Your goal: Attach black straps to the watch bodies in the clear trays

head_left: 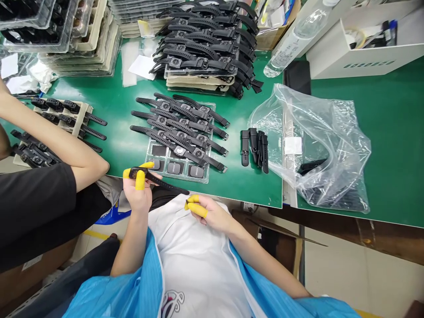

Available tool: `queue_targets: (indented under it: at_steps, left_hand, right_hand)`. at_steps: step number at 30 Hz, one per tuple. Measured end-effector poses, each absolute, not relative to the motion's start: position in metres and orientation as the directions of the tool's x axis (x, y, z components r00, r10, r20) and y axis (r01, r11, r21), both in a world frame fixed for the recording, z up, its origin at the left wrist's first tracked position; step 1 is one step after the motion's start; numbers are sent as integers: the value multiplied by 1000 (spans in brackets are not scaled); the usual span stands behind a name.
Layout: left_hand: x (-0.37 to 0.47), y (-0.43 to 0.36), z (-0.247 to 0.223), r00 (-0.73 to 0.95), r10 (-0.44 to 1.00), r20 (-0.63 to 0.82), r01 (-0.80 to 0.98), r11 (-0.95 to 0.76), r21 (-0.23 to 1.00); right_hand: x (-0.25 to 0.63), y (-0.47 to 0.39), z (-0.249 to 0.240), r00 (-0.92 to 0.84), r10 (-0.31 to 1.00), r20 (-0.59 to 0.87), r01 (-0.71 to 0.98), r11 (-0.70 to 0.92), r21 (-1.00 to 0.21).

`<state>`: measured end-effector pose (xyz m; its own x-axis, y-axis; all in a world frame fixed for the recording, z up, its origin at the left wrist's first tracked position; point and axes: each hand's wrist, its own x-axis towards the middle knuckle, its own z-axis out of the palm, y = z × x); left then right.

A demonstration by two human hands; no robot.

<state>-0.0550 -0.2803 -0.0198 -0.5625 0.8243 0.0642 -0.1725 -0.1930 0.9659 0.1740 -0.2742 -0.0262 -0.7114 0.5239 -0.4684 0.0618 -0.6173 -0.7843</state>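
Observation:
Yellow finger cots cover several fingertips of both my hands. My left hand (137,190) is closed around a black smartwatch (136,172) at the table's front edge, and one black strap (168,184) stretches from it to the right. Just beyond that strap's tip, my right hand (207,211) is in a pinch, with a tiny dark bit showing at its fingertips that I cannot make out. Ahead lies a clear plastic tray (208,176) with strapped watches laid across its back rows and strapless watch bodies (174,168) in the front row.
Loose black straps (254,148) lie right of the tray, beside a clear plastic bag (331,145) with more straps inside. Stacked trays of watches (205,48) stand behind. A bottle (298,37) and white box (367,48) are back right. A co-worker's arm (56,128) reaches in at left.

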Motion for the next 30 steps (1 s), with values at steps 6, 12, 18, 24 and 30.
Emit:
queue_targets:
  at_steps: [6, 12, 18, 24, 30]
  left_hand:
    - [-35, -295, -31, 54, 996, 72, 306, -85, 948]
    - [-23, -298, -36, 355, 910, 214, 562, -391, 729]
    - [-29, -299, -34, 376, 898, 228, 581, -420, 697]
    - [-29, -300, -35, 339, 909, 242, 547, -400, 735]
    - [-36, -295, -24, 430, 881, 196, 502, -414, 759]
  right_hand:
    - [169, -280, -24, -586, 670, -455, -133, -634, -762]
    - [169, -277, -23, -656, 605, -450, -136, -682, -719]
    - [166, -280, -28, -607, 632, -483, -242, -725, -645]
    - [155, -279, -24, -611, 642, -464, -337, -741, -582]
    - [153, -274, -26, -611, 633, -476, -380, -762, -524]
